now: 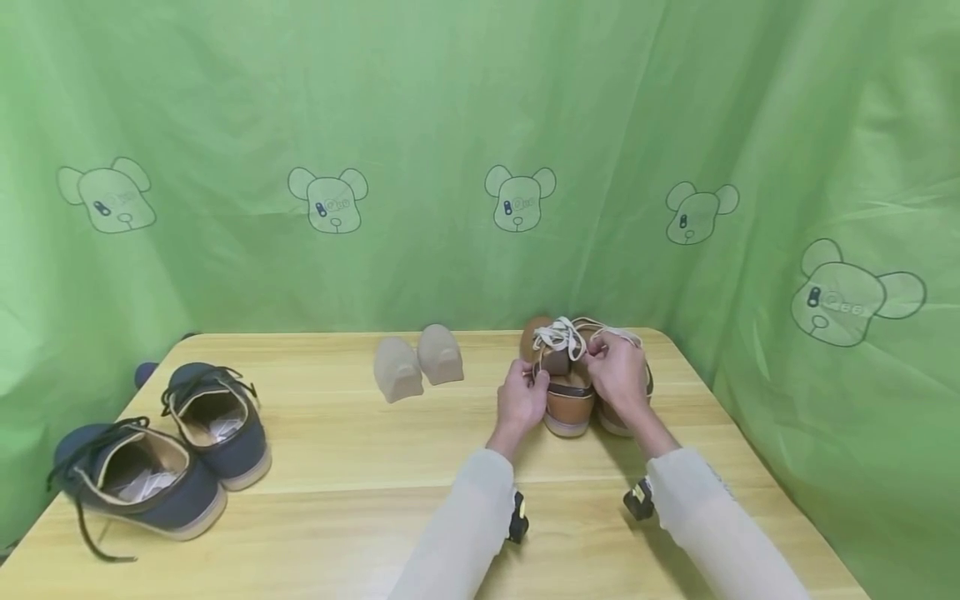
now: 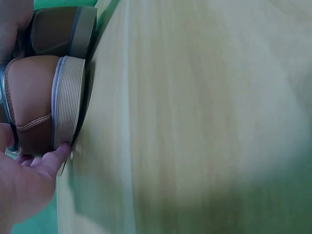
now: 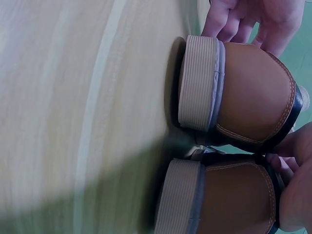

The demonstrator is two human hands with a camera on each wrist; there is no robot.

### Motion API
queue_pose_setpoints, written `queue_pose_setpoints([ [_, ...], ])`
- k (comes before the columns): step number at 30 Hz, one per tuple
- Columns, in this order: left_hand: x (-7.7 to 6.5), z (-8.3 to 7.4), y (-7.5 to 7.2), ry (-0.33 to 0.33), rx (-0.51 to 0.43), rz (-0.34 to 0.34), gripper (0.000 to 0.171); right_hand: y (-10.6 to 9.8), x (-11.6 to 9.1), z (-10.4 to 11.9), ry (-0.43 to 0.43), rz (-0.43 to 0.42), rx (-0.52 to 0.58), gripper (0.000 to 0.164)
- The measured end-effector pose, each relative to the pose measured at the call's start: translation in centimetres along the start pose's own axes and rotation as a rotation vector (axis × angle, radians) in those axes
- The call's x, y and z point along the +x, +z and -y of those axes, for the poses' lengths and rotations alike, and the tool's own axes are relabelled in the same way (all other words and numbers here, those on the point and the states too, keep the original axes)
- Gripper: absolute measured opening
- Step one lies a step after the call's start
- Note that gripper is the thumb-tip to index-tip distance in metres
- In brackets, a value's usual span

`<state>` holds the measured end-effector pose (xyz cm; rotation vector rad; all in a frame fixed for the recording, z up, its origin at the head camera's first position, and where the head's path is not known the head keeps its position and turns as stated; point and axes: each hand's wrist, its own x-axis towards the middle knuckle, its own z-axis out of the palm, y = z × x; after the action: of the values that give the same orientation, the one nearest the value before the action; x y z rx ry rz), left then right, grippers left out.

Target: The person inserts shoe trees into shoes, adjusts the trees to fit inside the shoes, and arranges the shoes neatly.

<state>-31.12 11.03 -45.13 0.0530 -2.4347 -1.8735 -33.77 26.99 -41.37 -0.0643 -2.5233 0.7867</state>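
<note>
Two brown leather shoes stand side by side at the table's back right, heels toward me: a left one and a right one. White laces lie loose over the left one. My left hand grips that left shoe by its outer side, thumb at the collar and fingers down along the sole. My right hand pinches the opposite side of the same shoe's collar, its fingers in the gap between both shoes. Inside the opening shows a grey-brown piece; whether it is the tongue cannot be told.
Two beige moulded toe-shaped inserts lie near the table's back edge, left of the brown shoes. On the left stand two dark blue shoes with black laces, one lace trailing on the wooden table. Green curtains surround the table.
</note>
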Motion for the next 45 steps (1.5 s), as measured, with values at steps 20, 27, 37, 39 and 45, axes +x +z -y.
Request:
queue_pose_setpoints([
  [20,0.2,-0.1,-1.3,-0.006,0.106,0.059,0.034,0.5,-0.2,-0.1,-0.005,0.008,-0.013,0.008],
  [27,-1.5,0.2,-2.7,0.070,0.242,0.077,0.026,1.0,-0.3,-0.4,-0.074,-0.074,-0.016,0.004],
  [37,-2.5,1.2,-8.0,-0.032,0.130,0.219,0.022,0.9,0.0,-0.8,-0.105,-0.096,-0.009,0.006],
  [39,-2.4,1.3,-9.3,-0.054,0.100,0.220,0.021,0.9,-0.1,-0.6,-0.116,-0.100,-0.003,0.006],
  [45,-2.4,1.0,-13.0,-0.046,0.063,0.205,0.022,1.1,-0.2,-0.3,-0.150,-0.121,-0.002,0.006],
])
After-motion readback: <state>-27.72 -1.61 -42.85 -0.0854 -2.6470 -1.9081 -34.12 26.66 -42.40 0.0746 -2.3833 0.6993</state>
